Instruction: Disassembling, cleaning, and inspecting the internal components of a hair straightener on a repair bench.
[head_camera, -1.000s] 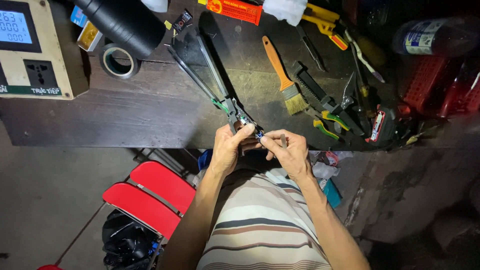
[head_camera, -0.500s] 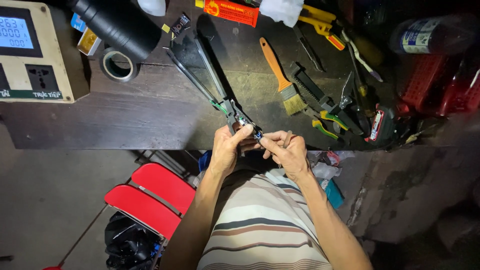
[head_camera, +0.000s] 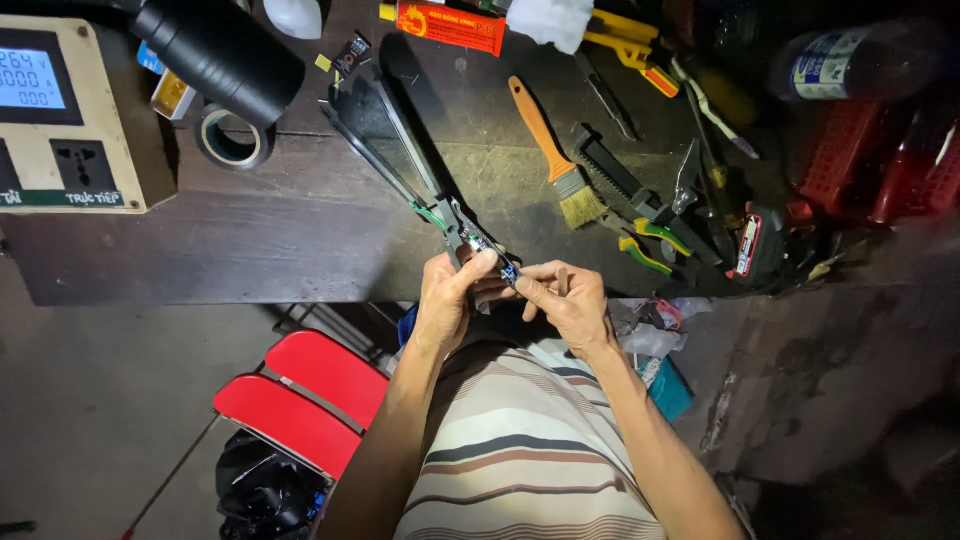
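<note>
Here, what we saw from above:

Left hand: our left hand (head_camera: 449, 300) was curled around the near end of a long thin tool (head_camera: 420, 185), with the thumb pressed on top of it.
Right hand: our right hand (head_camera: 568, 300) was pinching a tiny part (head_camera: 508, 272) at that same end, with its fingers pressed close together.
Long thin tool: it was dark and had two long arms. Its near end was in our hands, just past the table (head_camera: 250, 240) edge. The rest lay across the table and pointed away to the upper left.
Tiny part: it sat between our two hands. It was too small for us to tell what it was.
Hands together: they were touching, just above our striped shirt (head_camera: 520, 450).
Brush: a brush (head_camera: 552, 150) with an orange handle lay on the table, to the right of the long thin tool.
Tape: a roll of tape (head_camera: 233, 137) lay near the far end of the tool, next to a big black tube (head_camera: 220, 55).
Meter box: a cream box (head_camera: 75, 110) with a lit screen stood at the left end of the table.
More tools: pliers (head_camera: 650, 245) and other tools lay in a pile on the right.
Stool: a red stool (head_camera: 300, 395) stood on the floor to our left.
</note>
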